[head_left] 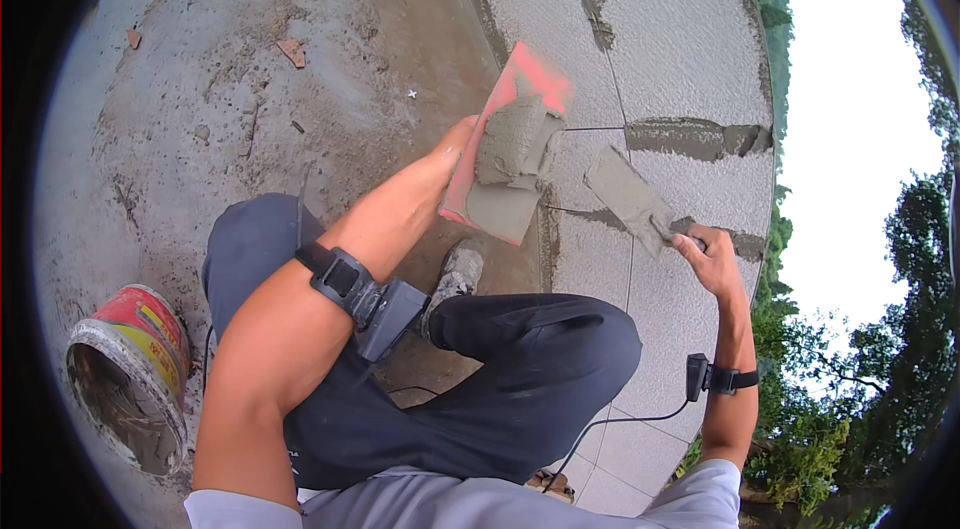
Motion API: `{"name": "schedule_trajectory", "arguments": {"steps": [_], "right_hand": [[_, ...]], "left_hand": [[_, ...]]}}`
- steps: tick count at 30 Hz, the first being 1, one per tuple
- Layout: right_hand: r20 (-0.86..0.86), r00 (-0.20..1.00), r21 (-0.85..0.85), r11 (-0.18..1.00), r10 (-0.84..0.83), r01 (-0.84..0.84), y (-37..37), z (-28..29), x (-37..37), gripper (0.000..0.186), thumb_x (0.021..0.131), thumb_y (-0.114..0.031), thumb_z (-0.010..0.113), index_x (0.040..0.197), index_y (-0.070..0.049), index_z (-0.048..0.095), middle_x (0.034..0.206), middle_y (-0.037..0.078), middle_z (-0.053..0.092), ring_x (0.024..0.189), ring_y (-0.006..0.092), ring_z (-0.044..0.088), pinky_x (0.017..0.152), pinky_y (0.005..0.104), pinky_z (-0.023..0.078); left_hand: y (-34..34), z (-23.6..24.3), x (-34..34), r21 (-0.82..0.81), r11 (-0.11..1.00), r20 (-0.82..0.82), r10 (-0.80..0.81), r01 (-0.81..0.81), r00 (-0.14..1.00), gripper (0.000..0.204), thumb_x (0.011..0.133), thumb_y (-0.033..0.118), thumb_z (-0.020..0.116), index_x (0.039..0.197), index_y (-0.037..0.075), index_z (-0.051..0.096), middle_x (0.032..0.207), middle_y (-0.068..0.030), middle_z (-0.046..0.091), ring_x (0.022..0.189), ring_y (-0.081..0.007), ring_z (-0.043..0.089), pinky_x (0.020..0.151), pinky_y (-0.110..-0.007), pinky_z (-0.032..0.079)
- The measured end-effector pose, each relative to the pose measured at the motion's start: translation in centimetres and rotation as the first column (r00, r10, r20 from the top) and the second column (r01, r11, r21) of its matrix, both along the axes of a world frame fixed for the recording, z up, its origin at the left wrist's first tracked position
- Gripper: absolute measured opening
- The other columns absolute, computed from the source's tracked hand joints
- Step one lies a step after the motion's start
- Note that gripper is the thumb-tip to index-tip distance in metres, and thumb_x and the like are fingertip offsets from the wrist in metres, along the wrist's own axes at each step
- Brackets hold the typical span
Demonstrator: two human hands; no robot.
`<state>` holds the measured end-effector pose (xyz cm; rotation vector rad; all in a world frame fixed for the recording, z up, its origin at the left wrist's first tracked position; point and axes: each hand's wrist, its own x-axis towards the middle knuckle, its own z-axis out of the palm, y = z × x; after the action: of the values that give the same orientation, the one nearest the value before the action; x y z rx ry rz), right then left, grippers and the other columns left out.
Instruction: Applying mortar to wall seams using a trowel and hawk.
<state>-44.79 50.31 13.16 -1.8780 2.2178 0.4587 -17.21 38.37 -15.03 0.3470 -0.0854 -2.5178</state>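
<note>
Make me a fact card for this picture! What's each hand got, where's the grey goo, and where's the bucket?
Left hand: at the red board, fingers hidden
Right hand: gripping the trowel
Grey goo: heaped on the board, smeared on the trowel, in strips on the pale tiles
Bucket: red and yellow, at the person's left

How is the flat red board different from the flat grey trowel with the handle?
Colour: the flat, red, rectangular board shows red along its edges, but the flat, grey, rectangular trowel looks grey across its blade.
Size: the board looks bigger than the trowel's blade.
Load: the board carries a thick lump of wet-looking grey mortar; the trowel carries no such lump.
Both have flat, four-sided faces.
</note>
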Motion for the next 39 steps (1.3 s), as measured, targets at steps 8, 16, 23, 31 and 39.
{"name": "schedule_trajectory", "arguments": {"steps": [8, 16, 23, 31, 39], "right_hand": [[0.444, 0.893, 0.262, 0.942, 0.075, -0.210, -5.5, -2.0, 9.5, 0.044, 0.085, -0.037, 0.070, 0.069, 0.003, 0.060, 0.054, 0.008, 0.043, 0.054, 0.0130, 0.039, 0.051, 0.0330, 0.037], [0.459, 0.886, 0.434, 0.855, 0.062, -0.284, -5.4, -6.5, 8.9, 0.038, 0.083, -0.031, 0.069, 0.069, 0.003, 0.060, 0.054, 0.013, 0.045, 0.052, 0.0243, 0.040, 0.053, 0.0368, 0.039], [0.016, 0.958, 0.578, 0.779, 0.285, -0.242, -0.8, -7.5, 2.5, 0.040, 0.082, -0.041, 0.066, 0.076, -0.001, 0.063, 0.065, 0.022, 0.059, 0.064, 0.0412, 0.059, 0.063, 0.0476, 0.046], [-0.485, 0.688, 0.613, 0.771, 0.539, -0.171, 0.5, -15.3, -4.8, 0.017, 0.088, -0.017, 0.057, 0.090, -0.004, 0.068, 0.083, 0.014, 0.072, 0.082, 0.0283, 0.071, 0.068, 0.0381, 0.056], [-0.447, 0.737, 0.692, 0.718, 0.506, -0.073, 0.4, -23.1, -8.9, 0.021, 0.089, -0.014, 0.054, 0.096, -0.005, 0.071, 0.098, 0.015, 0.072, 0.094, 0.0290, 0.070, 0.077, 0.0382, 0.056]], "left_hand": [[1.5, 4.1, 0.8, -0.033, 0.999, 0.056, -0.033, 0.035, 0.998, 0.040, 0.098, 0.043, 0.050, 0.112, 0.008, 0.062, 0.099, -0.0044, 0.066, 0.083, -0.0150, 0.065, 0.071, -0.034, 0.055], [0.8, 4.3, 2.5, -0.083, 0.996, 0.215, 0.031, -0.014, 0.976, 0.035, 0.100, 0.036, 0.048, 0.110, 0.005, 0.063, 0.098, -0.0047, 0.067, 0.081, -0.0162, 0.067, 0.068, -0.033, 0.056], [-2.8, 2.8, 4.6, -0.004, 0.995, 0.144, 0.102, -0.102, 0.984, 0.038, 0.101, 0.040, 0.041, 0.113, 0.009, 0.060, 0.095, -0.0072, 0.066, 0.079, -0.0182, 0.069, 0.063, -0.035, 0.060], [-1.1, 4.6, 3.1, -0.038, 0.991, 0.204, 0.131, -0.126, 0.970, 0.038, 0.100, 0.041, 0.042, 0.113, 0.010, 0.059, 0.096, -0.0055, 0.066, 0.078, -0.0169, 0.068, 0.064, -0.033, 0.060], [-0.9, 1.4, 2.2, -0.074, 0.978, 0.211, 0.207, -0.195, 0.955, 0.041, 0.099, 0.043, 0.044, 0.118, 0.009, 0.059, 0.099, -0.0048, 0.066, 0.082, -0.0156, 0.067, 0.070, -0.035, 0.059]]}}
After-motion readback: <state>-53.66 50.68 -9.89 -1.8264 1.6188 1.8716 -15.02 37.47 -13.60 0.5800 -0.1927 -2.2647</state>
